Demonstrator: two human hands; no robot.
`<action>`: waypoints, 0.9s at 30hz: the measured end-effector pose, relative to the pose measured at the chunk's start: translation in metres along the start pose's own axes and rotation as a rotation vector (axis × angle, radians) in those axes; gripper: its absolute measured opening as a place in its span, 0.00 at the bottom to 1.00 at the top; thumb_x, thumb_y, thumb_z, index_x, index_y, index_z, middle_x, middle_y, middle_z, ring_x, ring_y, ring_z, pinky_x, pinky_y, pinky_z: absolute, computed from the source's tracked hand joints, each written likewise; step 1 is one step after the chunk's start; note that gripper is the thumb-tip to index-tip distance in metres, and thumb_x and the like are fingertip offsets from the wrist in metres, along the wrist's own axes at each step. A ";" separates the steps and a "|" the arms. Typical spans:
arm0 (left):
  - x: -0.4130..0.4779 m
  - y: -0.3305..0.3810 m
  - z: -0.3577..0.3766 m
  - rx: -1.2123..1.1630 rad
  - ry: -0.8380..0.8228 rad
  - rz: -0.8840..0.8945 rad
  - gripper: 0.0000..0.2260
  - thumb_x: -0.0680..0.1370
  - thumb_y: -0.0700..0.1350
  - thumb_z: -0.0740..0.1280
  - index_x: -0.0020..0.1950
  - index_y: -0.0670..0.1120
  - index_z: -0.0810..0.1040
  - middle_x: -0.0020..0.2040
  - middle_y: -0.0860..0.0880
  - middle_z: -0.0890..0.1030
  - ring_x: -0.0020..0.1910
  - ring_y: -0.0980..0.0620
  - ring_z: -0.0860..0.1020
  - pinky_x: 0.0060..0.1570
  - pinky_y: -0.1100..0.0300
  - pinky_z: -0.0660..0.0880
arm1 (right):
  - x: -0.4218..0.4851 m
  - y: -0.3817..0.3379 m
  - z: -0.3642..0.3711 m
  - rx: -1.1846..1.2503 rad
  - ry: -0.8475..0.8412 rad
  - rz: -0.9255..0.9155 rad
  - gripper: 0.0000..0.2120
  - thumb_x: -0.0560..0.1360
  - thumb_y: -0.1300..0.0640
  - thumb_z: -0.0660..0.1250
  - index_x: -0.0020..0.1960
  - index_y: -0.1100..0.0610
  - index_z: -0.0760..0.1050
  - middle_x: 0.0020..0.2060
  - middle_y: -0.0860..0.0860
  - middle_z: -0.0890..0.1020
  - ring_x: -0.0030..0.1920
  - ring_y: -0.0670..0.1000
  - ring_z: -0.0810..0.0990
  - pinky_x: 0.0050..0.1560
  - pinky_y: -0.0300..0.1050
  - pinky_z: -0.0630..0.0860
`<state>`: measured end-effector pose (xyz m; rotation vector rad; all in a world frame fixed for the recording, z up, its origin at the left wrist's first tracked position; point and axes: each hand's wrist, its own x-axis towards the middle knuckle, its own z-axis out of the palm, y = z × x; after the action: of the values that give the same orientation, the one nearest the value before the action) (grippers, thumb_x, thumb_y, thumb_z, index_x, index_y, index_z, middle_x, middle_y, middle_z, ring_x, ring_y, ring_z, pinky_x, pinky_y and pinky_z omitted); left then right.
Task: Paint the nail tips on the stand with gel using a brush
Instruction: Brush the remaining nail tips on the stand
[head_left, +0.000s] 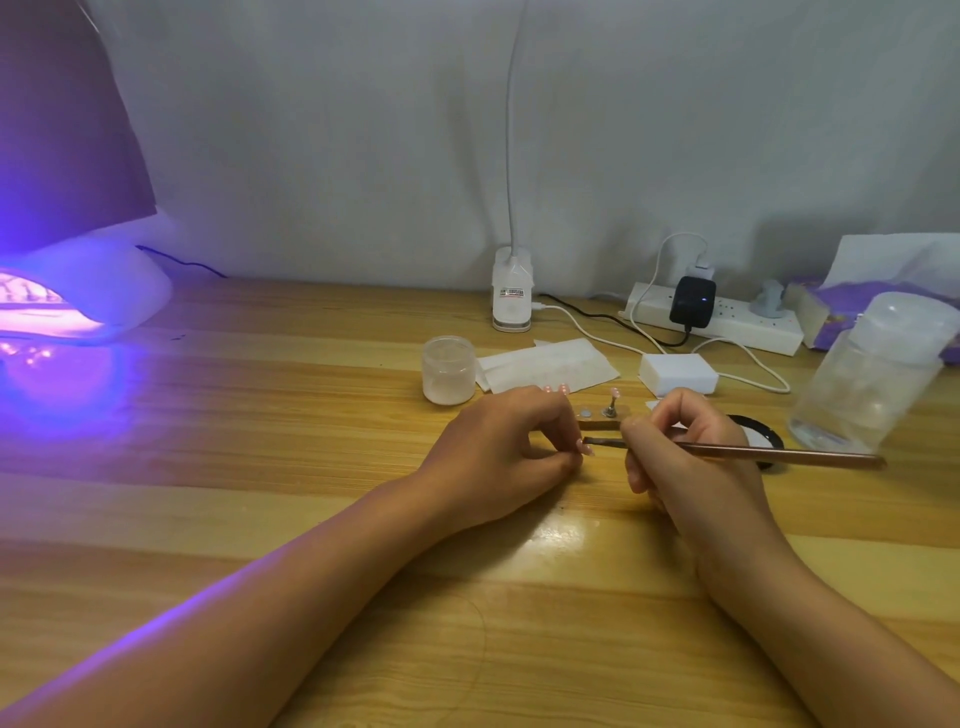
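Between my fingertips: left hand (511, 447) pinches one nail tip (586, 447).
Right hand (685, 441): fingers curled tight on the brush (753, 453) — bristles at that tip.
Stand (602, 420): just behind, one tip still mounted.
Risk: my pinch slips — gel smears my fingers.
Risk: my knuckles bump the stand and topple it.

Glossy varnished wood-grain table (260, 467); frosted plastic jar (449, 370) and clear plastic bottle (867, 374) toward the far right edge; matt white paper wipes (550, 366); coppery metallic-sheen brush (779, 454); shiny pink nail tip (587, 448).
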<state>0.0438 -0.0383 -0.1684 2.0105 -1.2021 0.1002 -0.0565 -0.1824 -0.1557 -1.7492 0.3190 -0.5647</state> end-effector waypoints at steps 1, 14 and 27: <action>0.000 0.000 0.000 0.003 -0.002 -0.003 0.06 0.74 0.42 0.74 0.43 0.51 0.80 0.42 0.59 0.78 0.36 0.70 0.73 0.35 0.71 0.63 | 0.000 0.000 0.000 -0.016 -0.015 -0.007 0.08 0.72 0.56 0.67 0.41 0.60 0.71 0.24 0.51 0.78 0.24 0.43 0.73 0.27 0.36 0.70; 0.000 0.001 -0.001 -0.003 -0.011 -0.003 0.03 0.75 0.42 0.74 0.47 0.47 0.83 0.43 0.60 0.79 0.40 0.67 0.75 0.37 0.74 0.64 | 0.002 0.007 0.000 -0.185 0.059 -0.110 0.08 0.71 0.64 0.68 0.38 0.60 0.69 0.24 0.51 0.70 0.24 0.43 0.65 0.24 0.35 0.63; -0.001 0.001 0.000 -0.031 0.000 0.011 0.03 0.74 0.40 0.74 0.47 0.46 0.83 0.44 0.56 0.83 0.36 0.72 0.72 0.36 0.75 0.62 | 0.001 0.008 0.000 -0.192 0.032 -0.112 0.09 0.71 0.65 0.67 0.37 0.61 0.68 0.25 0.53 0.69 0.25 0.45 0.64 0.26 0.37 0.62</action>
<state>0.0428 -0.0379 -0.1683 1.9775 -1.2072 0.0867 -0.0552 -0.1850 -0.1630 -1.9541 0.3077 -0.6610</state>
